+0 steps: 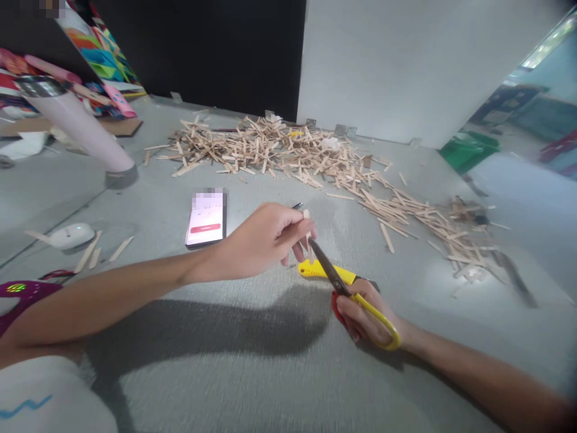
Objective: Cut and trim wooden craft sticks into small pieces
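Observation:
My left hand [274, 237] pinches a short wooden craft stick [307, 215] between thumb and fingers, above the middle of the grey table. My right hand [367, 313] is wrapped round the handles of a pair of scissors [331, 273], one handle yellow and the other red. The dark blades point up and left, their tips at the stick just below my left fingertips. Whether the blades touch the stick I cannot tell. Under the scissors lies a yellow-handled tool [315, 270], its dark end partly behind my right hand.
A long heap of wooden sticks [270, 147] lies along the back and down the right side. A phone [206, 219] with a lit screen, a white mouse [72, 236], loose sticks and a pink bottle [83, 129] stand or lie left. A green bin [469, 151] is beyond the table.

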Action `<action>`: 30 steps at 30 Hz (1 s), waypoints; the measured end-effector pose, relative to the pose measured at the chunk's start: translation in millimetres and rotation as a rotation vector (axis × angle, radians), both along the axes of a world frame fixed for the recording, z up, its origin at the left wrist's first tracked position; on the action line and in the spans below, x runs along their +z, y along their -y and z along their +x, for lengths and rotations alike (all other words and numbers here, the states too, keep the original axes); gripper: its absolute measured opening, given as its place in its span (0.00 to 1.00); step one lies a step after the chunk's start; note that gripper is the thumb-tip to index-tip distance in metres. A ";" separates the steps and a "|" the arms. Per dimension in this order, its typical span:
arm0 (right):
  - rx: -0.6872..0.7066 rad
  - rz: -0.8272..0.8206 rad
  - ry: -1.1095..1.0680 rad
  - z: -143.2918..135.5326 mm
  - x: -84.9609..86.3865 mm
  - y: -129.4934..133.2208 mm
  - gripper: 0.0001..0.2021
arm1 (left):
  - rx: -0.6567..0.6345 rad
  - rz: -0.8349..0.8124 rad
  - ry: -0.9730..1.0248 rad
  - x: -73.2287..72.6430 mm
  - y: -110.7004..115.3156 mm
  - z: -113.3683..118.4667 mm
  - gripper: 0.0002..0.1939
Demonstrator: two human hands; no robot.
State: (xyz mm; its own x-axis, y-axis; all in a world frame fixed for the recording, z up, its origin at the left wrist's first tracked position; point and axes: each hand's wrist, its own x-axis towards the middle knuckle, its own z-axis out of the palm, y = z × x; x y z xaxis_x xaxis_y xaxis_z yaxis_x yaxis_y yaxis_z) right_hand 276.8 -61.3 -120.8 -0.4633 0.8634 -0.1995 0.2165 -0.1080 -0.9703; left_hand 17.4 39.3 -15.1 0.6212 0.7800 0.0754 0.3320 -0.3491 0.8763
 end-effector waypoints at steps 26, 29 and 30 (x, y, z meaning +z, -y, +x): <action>0.113 -0.162 -0.249 3.3 -5.3 2.1 0.34 | -0.235 0.014 -0.118 3.7 -21.7 -9.8 0.23; 0.114 -0.143 -0.244 0.5 -0.5 1.1 0.35 | -0.218 0.032 -0.131 0.7 -22.6 -8.4 0.21; 0.114 -0.139 -0.230 -0.7 1.4 0.5 0.35 | -0.212 0.035 -0.135 -0.6 -22.8 -7.9 0.21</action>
State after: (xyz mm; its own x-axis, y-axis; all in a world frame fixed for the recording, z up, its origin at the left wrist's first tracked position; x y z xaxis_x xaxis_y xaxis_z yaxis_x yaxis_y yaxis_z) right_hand 276.1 -61.8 -119.5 -0.6025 0.7751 -0.1903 0.0105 -0.2307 -0.9730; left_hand 9.4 62.1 -15.7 0.7772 0.6293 0.0053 0.3610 -0.4527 0.8153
